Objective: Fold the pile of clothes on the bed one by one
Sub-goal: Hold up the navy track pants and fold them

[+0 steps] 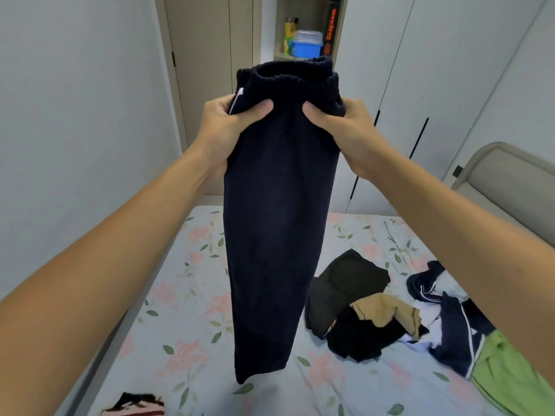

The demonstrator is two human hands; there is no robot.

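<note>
I hold the navy trousers point(276, 211) up in the air above the bed point(186, 295), my left hand point(223, 130) and my right hand point(345, 133) each clamped tight on the cloth just under the gathered waistband, legs hanging straight down. The pile of clothes point(390, 313) lies toward the bed's right edge, and a small pink and black garment point(135, 405) sits at its near edge.

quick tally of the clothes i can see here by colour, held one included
Navy: 2, the long navy trousers held up by both hands, and a navy garment with white stripes
Black or dark grey: 2
Tan: 1
Lime green: 1
Pink and black: 1
White: 1, partly buried
Total: 8, as far as the pile shows
</note>
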